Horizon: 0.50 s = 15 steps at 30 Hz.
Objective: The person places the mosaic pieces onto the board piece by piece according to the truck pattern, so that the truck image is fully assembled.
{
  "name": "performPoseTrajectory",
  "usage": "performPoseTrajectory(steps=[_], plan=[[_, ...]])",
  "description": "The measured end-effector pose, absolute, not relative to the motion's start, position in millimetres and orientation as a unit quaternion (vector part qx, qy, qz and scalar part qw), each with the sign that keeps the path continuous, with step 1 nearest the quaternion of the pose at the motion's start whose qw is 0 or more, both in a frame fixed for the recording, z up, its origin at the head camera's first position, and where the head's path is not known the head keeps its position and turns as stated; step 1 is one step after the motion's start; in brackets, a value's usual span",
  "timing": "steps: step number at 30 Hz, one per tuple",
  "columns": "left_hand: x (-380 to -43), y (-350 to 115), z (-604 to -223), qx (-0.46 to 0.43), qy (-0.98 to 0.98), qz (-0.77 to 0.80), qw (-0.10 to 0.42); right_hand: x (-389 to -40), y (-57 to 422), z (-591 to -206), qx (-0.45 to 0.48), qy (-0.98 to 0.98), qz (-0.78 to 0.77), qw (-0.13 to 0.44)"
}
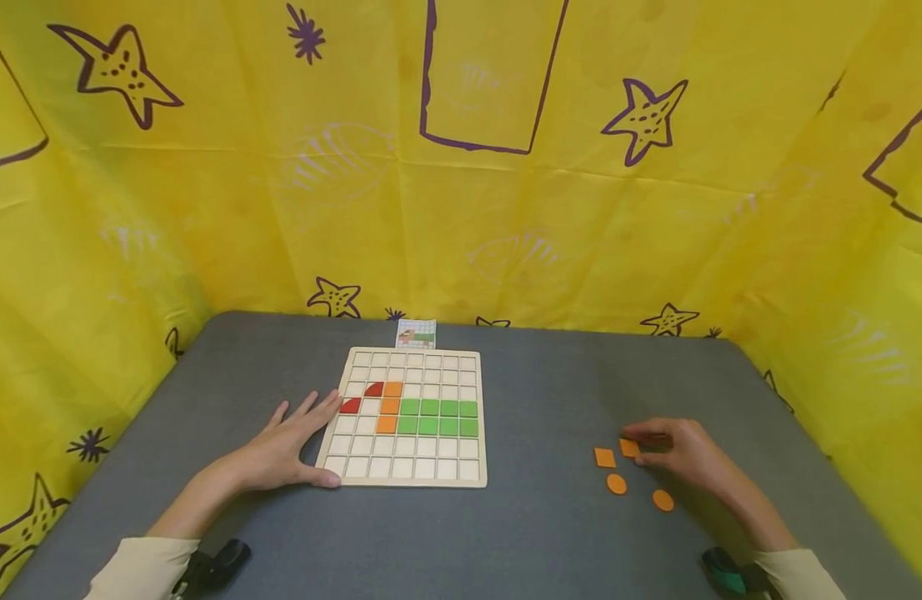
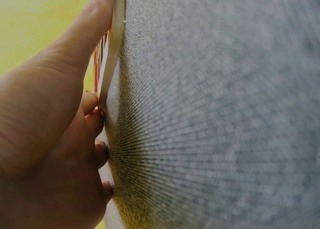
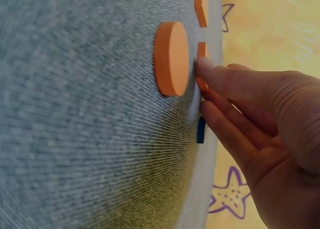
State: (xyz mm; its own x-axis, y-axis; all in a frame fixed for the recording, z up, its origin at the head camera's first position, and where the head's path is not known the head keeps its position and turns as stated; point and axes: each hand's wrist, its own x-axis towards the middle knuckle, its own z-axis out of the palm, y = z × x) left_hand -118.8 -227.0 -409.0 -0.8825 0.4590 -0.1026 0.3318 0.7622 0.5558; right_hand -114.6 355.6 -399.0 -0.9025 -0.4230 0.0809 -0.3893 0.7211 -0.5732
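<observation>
While the left hand [image 1: 284,454] lies spread along the left side of a wooden grid board [image 1: 412,482], its fingers extended, its fingertips at that edge and its thumb at the near left corner, the right hand [image 1: 686,454] is well apart, over on the right of the grey table [image 1: 536,400]. Its thumb and a finger pinch an orange square tile [image 1: 629,447], so the tile sits right at the fingertips, to the left of the palm; whether it is off the tabletop I cannot tell.

Just left of that tile lies a second orange square [image 1: 604,457], with an orange disc [image 1: 616,484] just below on the near side. Another orange disc [image 1: 663,500] lies apart, nearer the person, below the hand. The right wrist view also shows a small dark blue piece [image 3: 201,130] close to the fingers.

On the board, two red pieces [image 1: 374,389], a column of three orange squares [image 1: 389,407] and two rows of green squares [image 1: 438,417] fill cells. Beyond the far edge lies a small printed card [image 1: 427,335].
</observation>
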Motion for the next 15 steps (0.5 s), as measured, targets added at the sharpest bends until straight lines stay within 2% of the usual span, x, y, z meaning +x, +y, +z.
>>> performPoseTrajectory(steps=[15], plan=[[-118.5,-226.5,-409.1,0.215,0.932,0.267,0.115,-111.8,356.5,-401.4,-0.230,0.917,-0.324,-0.018]])
